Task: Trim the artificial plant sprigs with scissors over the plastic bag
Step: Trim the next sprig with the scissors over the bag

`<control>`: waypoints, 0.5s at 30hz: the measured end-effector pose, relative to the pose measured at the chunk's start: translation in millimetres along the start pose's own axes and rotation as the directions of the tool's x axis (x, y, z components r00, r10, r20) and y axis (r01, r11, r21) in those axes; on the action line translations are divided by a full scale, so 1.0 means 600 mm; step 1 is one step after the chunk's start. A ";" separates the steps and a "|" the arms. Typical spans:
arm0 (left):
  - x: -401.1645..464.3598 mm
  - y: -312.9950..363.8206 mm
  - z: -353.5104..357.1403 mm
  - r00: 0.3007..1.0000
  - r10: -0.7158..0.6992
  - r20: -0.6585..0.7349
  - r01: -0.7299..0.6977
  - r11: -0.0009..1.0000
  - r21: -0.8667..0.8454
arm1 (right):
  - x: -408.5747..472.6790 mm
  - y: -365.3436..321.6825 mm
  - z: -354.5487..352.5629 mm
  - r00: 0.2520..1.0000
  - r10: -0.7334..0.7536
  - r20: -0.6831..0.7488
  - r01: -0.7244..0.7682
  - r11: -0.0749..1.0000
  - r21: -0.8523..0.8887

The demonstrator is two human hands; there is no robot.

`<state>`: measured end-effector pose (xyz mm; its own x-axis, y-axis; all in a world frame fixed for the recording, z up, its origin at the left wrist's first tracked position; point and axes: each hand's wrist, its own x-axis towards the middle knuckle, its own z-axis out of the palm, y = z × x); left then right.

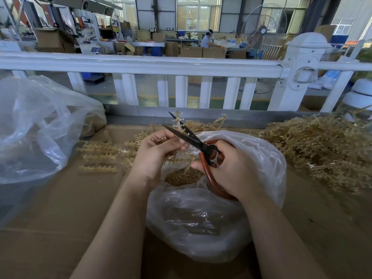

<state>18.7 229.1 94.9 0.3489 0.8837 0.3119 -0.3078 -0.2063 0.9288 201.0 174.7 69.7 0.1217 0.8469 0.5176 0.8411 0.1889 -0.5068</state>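
Cardboard worktop [60, 208], 2 plastic bags, left hand [155, 156] pinching 1 sprig [178, 120], right hand [231, 170] gripping 1 scissors [187, 135]

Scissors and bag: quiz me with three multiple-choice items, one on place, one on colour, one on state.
1. Where is the big loose pile of sprigs?
A. right of the plastic bag
B. inside the bag
C. on the fence rail

2. The scissors handles are:
A. blue
B. reddish-brown
C. white

3. The scissor blades are:
A. closed
B. open around a sprig
C. lying on the table

Answers: 1 A, it lies at the table's right side. 2 B, loops in the right hand show it. 3 B, blades spread where the left hand holds the sprig.
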 end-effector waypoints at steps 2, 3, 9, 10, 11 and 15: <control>0.000 0.000 0.000 1.000 -0.002 0.019 0.002 1.000 -0.014 | 0.000 -0.001 0.000 1.000 0.000 -0.011 0.000 1.000 0.003; 0.000 0.000 -0.001 1.000 -0.004 0.023 0.004 1.000 -0.017 | 0.000 -0.002 0.000 1.000 0.001 -0.016 -0.001 1.000 0.003; 0.001 -0.001 -0.002 0.999 -0.008 0.031 0.008 1.000 -0.024 | 0.001 -0.006 -0.002 0.999 0.000 -0.038 0.001 1.000 0.030; 0.001 -0.002 -0.003 0.999 -0.008 0.032 0.008 1.000 -0.021 | 0.001 -0.006 -0.001 0.999 -0.004 -0.040 0.006 1.000 0.031; 0.001 -0.002 -0.003 0.999 -0.008 0.032 0.009 1.000 -0.020 | 0.002 -0.005 -0.001 0.999 -0.008 -0.041 0.009 0.999 0.032; 0.001 -0.002 -0.004 1.000 -0.014 0.028 0.014 1.000 -0.010 | 0.002 -0.003 0.000 0.999 -0.001 -0.040 0.003 0.999 0.036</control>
<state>17.3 230.7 93.3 0.3776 0.8745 0.3045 -0.3114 -0.1897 0.9311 199.7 175.3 70.8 0.1415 0.8262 0.5453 0.8219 0.2090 -0.5300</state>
